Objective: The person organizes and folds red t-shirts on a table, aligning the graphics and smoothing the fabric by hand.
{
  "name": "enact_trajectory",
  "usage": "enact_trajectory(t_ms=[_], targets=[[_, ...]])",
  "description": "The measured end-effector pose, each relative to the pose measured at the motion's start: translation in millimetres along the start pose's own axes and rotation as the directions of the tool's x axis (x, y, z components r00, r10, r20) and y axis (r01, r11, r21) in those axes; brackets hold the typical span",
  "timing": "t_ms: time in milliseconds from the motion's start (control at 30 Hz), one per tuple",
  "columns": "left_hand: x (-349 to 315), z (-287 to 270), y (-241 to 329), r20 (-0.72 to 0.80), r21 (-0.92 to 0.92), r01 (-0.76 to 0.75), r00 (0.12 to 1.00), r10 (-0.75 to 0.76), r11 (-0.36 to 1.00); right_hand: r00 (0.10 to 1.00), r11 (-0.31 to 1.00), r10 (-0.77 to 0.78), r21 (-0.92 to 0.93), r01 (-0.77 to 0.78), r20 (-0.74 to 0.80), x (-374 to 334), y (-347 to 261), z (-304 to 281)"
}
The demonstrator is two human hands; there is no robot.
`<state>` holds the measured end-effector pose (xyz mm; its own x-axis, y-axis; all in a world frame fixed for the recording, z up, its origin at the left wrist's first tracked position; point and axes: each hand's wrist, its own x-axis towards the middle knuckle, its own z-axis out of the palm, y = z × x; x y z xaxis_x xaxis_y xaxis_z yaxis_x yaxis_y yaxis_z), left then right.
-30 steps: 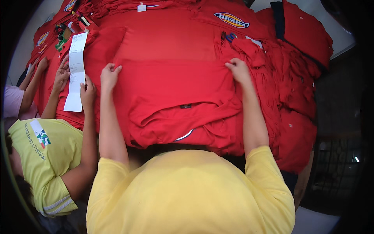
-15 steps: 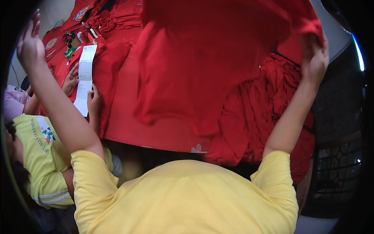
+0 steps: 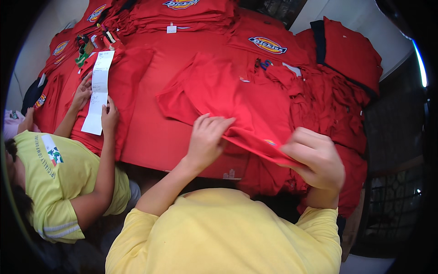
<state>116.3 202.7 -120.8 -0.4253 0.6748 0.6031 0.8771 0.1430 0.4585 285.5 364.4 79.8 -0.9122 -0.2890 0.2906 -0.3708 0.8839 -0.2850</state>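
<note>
A red shirt [image 3: 255, 107] is stretched between my hands over the red-covered table, its far part draped on the tabletop. My left hand [image 3: 207, 139] pinches its near edge, the fingers curled over the cloth. With fingers closed on the same edge further right is my right hand [image 3: 317, 157], slightly blurred. A small coloured emblem [image 3: 270, 142] shows on the cloth between them. Close by on the right lies a rumpled heap of red garments [image 3: 328, 100].
At my left a co-worker in a yellow-green shirt [image 3: 68, 182] holds a long white paper strip [image 3: 96, 102]. Folded red shirts with printed emblems [image 3: 182, 23] are stacked at the back. A red and navy pile [image 3: 351, 55] stands far right; small coloured items [image 3: 82, 52] lie back left.
Both my hands have come down and inward from wide apart and raised. The red shirt, spread high before, is now lowered and gripped along its near edge.
</note>
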Motion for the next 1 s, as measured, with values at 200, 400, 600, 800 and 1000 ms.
enact_trajectory(t_ms=[200, 400, 600, 800, 1000], targets=[[-12.3, -44.0, -19.9, -0.052, -0.002, 0.176, 0.983, -0.176, 0.984, 0.645, 0.696, -0.507, 0.17, 0.698, -0.572, -86.0, -8.7, -71.8], [-35.7, -101.2, 13.4, 0.593, -0.38, 0.517, 0.773, -0.228, 0.767, 0.786, 0.512, -0.481, 0.604, 0.611, -0.388, -68.5, 31.7, -76.1], [27.5, -147.6, -127.2, -0.238, 0.009, 0.513, 0.835, -0.496, 0.858, 0.941, 0.062, -0.275, 0.974, 0.22, -0.195, 49.1, 170.4, -64.3], [153.2, -274.2, -99.1, -0.869, 0.012, 0.003, 0.495, 0.009, 1.0, 0.309, 0.871, 0.19, 0.305, 0.385, -0.932, 66.0, 153.5, -110.6], [27.0, -261.1, -82.3, -0.426, -0.381, 0.259, 0.803, -0.417, 0.888, 0.695, 0.859, 0.312, 0.505, 0.085, -0.648, -20.9, 142.3, -3.6]])
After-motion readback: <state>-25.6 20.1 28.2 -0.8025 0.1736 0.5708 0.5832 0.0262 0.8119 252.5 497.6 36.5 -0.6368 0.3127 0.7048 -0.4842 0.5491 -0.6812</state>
